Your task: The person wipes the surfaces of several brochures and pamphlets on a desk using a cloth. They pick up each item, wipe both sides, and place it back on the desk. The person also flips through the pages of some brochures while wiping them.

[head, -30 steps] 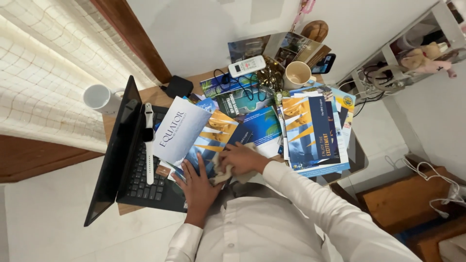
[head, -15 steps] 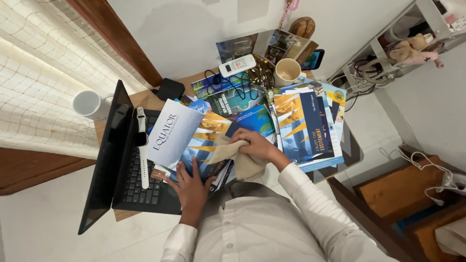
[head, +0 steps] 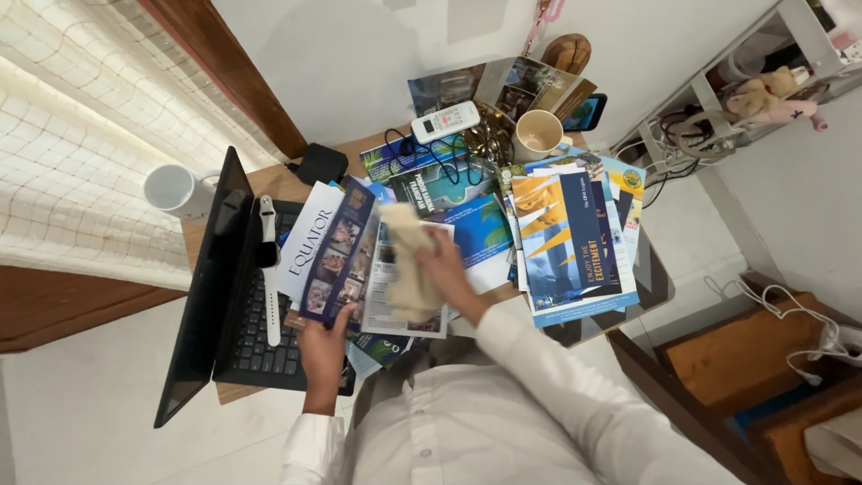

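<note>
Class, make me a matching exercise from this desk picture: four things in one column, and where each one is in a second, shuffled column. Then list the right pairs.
Things
1. beige cloth
2. white watch
3. white remote control
4. open brochure

Places
A. lying across the laptop keyboard
B. at the far edge of the desk, next to the cream mug
C. held at its lower edge by the left hand
D. gripped in the right hand, on the open pages

Pairs: 1-D, 2-A, 3-B, 4-C
</note>
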